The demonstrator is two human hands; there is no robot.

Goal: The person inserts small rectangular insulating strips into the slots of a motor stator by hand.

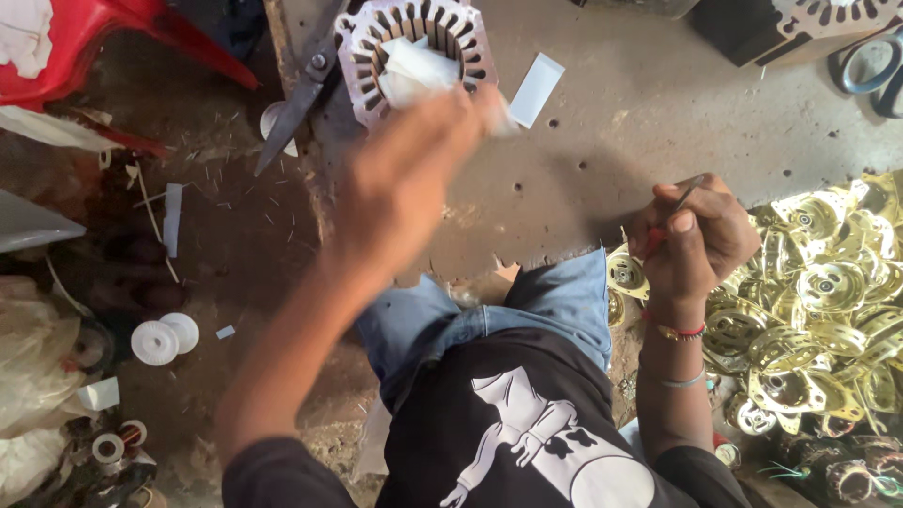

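Overall layout: a worn grey workbench (602,141) filled the upper middle of the head view, with the person seated against its near edge.
Gold parts: a heap of brass-coloured stamped covers (818,301) lay at the right, just beside the right hand.
Stator core: a squarish slotted metal stator core (419,47) stood on the bench at the top, bore upward, white paper pieces showing inside it.
Scissors: a pair of dark scissors (301,94) lay touching the core's left side, blades pointing down-left.
Left hand: the left hand (404,188) was stretched up toward the core, blurred by motion; its fingertips (470,108) were at the core's lower right edge, apparently pinched on a white paper slip (414,71), though the blur leaves the grip uncertain.
Right hand: the right hand (696,235) rested near the bench's front edge, well apart from the core, fingers closed around a thin red-handled tool (670,218) whose shaft slanted up-right.
Key relation: the core lay directly ahead of the left fingertips; the left hand was clearly the nearer.
Loose slip: a white paper rectangle (536,89) lay on the bench just right of the core.
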